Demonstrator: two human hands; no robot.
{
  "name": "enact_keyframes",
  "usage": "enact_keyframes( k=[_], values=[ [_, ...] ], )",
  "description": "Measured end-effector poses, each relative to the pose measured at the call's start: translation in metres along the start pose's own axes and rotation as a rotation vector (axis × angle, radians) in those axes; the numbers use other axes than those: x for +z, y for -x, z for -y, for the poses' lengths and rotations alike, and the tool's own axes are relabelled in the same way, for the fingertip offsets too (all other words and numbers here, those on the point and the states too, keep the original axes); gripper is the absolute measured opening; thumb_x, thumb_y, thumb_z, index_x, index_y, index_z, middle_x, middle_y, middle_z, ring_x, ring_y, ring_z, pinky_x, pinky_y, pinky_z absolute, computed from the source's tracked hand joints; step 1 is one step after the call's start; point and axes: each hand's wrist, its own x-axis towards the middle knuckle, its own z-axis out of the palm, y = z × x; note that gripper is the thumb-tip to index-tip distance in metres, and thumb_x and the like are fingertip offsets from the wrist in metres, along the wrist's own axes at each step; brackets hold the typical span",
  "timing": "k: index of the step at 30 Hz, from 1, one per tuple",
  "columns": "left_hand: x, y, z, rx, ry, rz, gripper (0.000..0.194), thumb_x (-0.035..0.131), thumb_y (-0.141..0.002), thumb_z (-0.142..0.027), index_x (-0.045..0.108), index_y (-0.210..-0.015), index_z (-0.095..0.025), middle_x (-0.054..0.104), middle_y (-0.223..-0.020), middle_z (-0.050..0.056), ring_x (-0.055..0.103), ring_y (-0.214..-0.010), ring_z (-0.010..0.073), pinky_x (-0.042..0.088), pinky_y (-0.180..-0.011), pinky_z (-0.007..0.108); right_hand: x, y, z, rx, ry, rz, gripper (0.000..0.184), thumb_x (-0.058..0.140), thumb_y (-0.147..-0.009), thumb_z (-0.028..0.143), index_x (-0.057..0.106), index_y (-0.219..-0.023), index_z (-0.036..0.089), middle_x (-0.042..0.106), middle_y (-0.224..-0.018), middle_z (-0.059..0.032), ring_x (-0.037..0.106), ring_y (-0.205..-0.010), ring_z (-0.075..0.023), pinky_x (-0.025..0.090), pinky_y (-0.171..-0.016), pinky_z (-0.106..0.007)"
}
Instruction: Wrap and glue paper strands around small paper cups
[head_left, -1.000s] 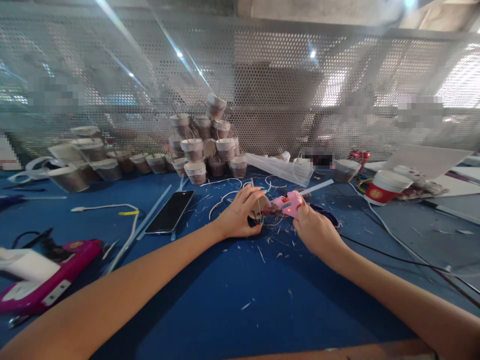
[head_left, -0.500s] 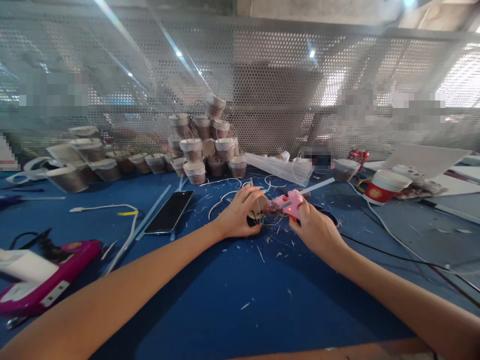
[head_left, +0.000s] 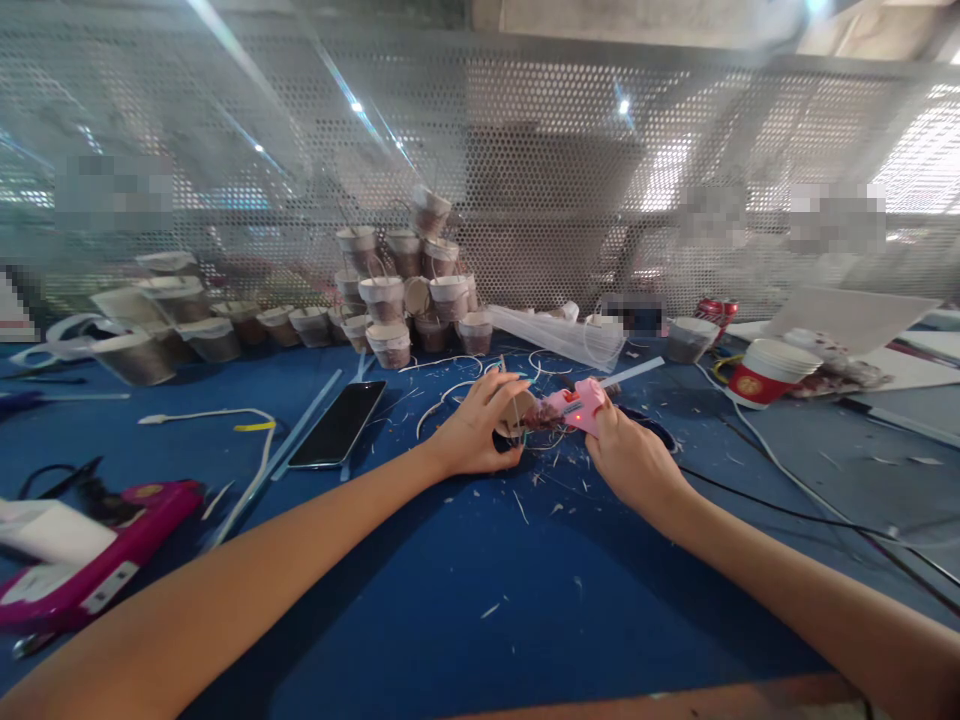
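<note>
My left hand (head_left: 476, 425) is closed around a small paper cup (head_left: 519, 410) lying on its side on the blue table (head_left: 465, 580), with its mouth turned right. A pink glue gun (head_left: 574, 405) is gripped in my right hand (head_left: 630, 455), and its nozzle points left into the cup's mouth. A white glue stick (head_left: 631, 373) juts from the back of the gun. Both hands almost touch over the cup.
A pile of small brown-and-white cups (head_left: 409, 285) stands behind, with more cups (head_left: 187, 325) in a row at left. A black phone (head_left: 339, 423) lies left of my hands. A magenta tool (head_left: 82, 570) sits near left, a red paper cup (head_left: 769, 372) right. Black cables (head_left: 795, 510) cross the right side.
Almost nothing differs; my right hand with the glue gun has shifted very slightly against the cup, and the left hand keeps its hold.
</note>
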Motion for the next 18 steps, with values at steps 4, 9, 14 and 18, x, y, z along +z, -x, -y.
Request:
enact_keyframes(
  k=[4, 9, 14, 18],
  values=[
    [-0.0001, -0.0003, -0.0003, -0.003, 0.008, -0.011, 0.069, 0.057, -0.066, -0.027, 0.027, -0.128, -0.020, 0.041, -0.125, 0.014, 0.037, -0.122, 0.0313, 0.025, -0.104, 0.058, 0.0003, -0.0001, -0.0006, 0.009, -0.012, -0.009, 0.051, 0.032, -0.082, 0.014, 0.031, -0.132, 0.004, 0.064, -0.097, -0.0179, 0.063, -0.077, -0.0238, 0.049, -0.063, -0.035],
    [-0.0005, -0.0008, -0.0003, -0.008, -0.002, -0.027, 0.070, 0.058, -0.066, -0.029, 0.028, -0.128, -0.019, 0.042, -0.125, 0.013, 0.036, -0.122, 0.0312, 0.026, -0.105, 0.056, -0.0013, -0.0024, -0.0022, 0.023, -0.043, 0.013, 0.052, 0.034, -0.081, 0.017, 0.032, -0.131, 0.002, 0.065, -0.092, -0.0179, 0.063, -0.071, -0.0225, 0.048, -0.059, -0.033],
    [0.0001, -0.0004, 0.0004, -0.008, -0.014, -0.029, 0.067, 0.059, -0.068, -0.032, 0.030, -0.127, -0.020, 0.041, -0.126, 0.012, 0.037, -0.123, 0.0298, 0.029, -0.105, 0.052, -0.0039, -0.0033, -0.0019, 0.039, -0.094, 0.015, 0.052, 0.035, -0.081, 0.019, 0.031, -0.131, 0.004, 0.065, -0.089, -0.0162, 0.062, -0.068, -0.0219, 0.048, -0.059, -0.033],
    [0.0010, 0.0002, 0.0012, 0.006, -0.012, -0.046, 0.065, 0.059, -0.069, -0.032, 0.030, -0.127, -0.022, 0.042, -0.125, 0.012, 0.038, -0.123, 0.0301, 0.028, -0.105, 0.055, -0.0028, -0.0021, -0.0021, 0.045, -0.092, 0.005, 0.050, 0.037, -0.081, 0.020, 0.033, -0.129, 0.004, 0.065, -0.085, -0.0156, 0.062, -0.068, -0.0223, 0.047, -0.057, -0.032]
  ],
)
